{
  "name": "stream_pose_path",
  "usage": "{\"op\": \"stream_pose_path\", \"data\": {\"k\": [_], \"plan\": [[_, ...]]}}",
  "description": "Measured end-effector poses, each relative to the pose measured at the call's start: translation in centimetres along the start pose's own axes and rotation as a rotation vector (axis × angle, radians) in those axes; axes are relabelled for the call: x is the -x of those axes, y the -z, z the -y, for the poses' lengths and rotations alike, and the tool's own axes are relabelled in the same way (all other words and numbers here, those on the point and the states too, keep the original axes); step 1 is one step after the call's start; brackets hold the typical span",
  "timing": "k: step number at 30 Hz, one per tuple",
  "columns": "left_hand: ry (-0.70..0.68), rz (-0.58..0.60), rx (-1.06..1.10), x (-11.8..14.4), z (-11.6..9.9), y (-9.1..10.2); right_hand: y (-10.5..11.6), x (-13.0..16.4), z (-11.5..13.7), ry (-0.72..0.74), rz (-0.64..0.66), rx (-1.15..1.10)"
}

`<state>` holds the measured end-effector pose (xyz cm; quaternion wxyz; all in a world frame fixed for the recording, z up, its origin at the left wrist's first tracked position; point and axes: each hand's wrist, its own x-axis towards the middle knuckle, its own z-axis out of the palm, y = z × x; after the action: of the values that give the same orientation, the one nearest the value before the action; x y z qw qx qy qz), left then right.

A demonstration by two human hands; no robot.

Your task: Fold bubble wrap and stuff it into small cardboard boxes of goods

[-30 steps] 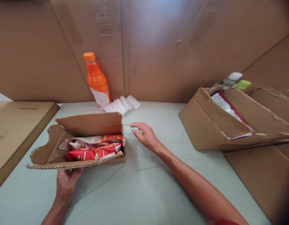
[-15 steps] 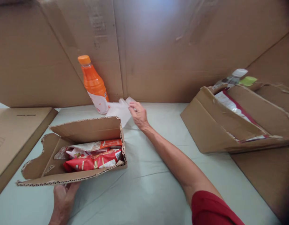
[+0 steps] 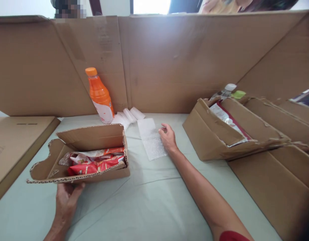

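A small cardboard box (image 3: pixel 94 144) is held at its near edge by the left hand (image 3: pixel 66 201). The fingers are curled up against the front wall of the box, and the thumb cannot be seen well. The box is open at the top, and its back flap stands up. Red snack packets (image 3: pixel 95 164) are packed inside it, just past the left fingers.

A sheet of bubble wrap (image 3: pixel 151 139) is touched by the right hand (image 3: pixel 168 137). The sheet lies flat on the pale green table (image 3: pixel 154 201), just to the left of that hand. The fingers are laid loosely on the sheet's right edge, a little bent and not spread wide. Whether the edge is pinched cannot be told.

The sheet is found between the two hands, a bit farther away than the small box and just to the right of it.

Past the right hand, more white rolls of wrap (image 3: pixel 129 115) are seen by the cardboard wall (image 3: pixel 169 60). An orange bottle (image 3: pixel 99 95) with an orange cap is stood just left of the rolls, leaning a little.

To the right of the right hand, a bigger torn cardboard box (image 3: pixel 219 134) is tipped on its side, with things showing at its top. A flat cardboard piece (image 3: pixel 16 140) is laid far to the left of the left hand.
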<state>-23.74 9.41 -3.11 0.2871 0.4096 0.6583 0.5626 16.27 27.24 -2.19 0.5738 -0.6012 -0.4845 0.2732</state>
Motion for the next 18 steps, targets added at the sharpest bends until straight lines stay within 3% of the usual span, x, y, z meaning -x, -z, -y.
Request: {"op": "stream_pose_path", "data": {"k": [3,5,7,11,14,18], "plan": [[0.037,-0.012,-0.017,0.0,-0.3,-0.1,0.4,0.8,0.5,0.072,0.001,0.058],[0.045,-0.033,-0.035,0.0,-0.3,0.0,0.1,2.1,1.5,0.156,0.074,0.117],[0.046,-0.044,-0.044,0.0,-0.3,0.0,-0.7,3.8,2.9,0.259,0.232,0.184],[0.06,-0.037,-0.031,0.0,-0.3,0.1,-2.8,7.8,5.8,0.397,0.669,0.293],[0.042,-0.019,0.006,0.0,-0.2,0.0,-3.5,9.7,7.1,0.371,0.797,0.325],[0.029,-0.032,0.028,0.2,0.2,0.0,-3.6,10.7,6.8,0.248,0.803,0.169]]}}
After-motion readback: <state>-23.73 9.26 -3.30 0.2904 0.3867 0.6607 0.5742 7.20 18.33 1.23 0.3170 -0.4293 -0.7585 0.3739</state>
